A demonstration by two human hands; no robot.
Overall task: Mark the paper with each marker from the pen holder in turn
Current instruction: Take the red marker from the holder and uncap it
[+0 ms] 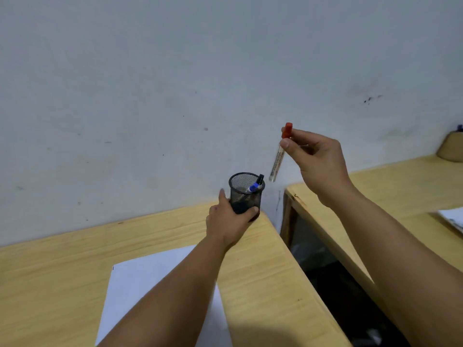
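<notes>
A black mesh pen holder (244, 190) stands at the far right corner of the wooden desk (62, 271). My left hand (230, 222) wraps around its lower part. A blue-capped marker (253, 188) and a black-capped marker (261, 179) lean inside it. My right hand (317, 160) holds a red-capped marker (278, 157) by its cap end, hanging nearly upright in the air just right of and above the holder. A white sheet of paper (140, 284) lies on the desk near me, partly covered by my left forearm.
A second wooden desk (406, 186) stands to the right, across a dark gap (333, 276). It carries papers (453, 217) at the right edge and a brown container (452, 147) at the back. A pale wall rises directly behind both desks.
</notes>
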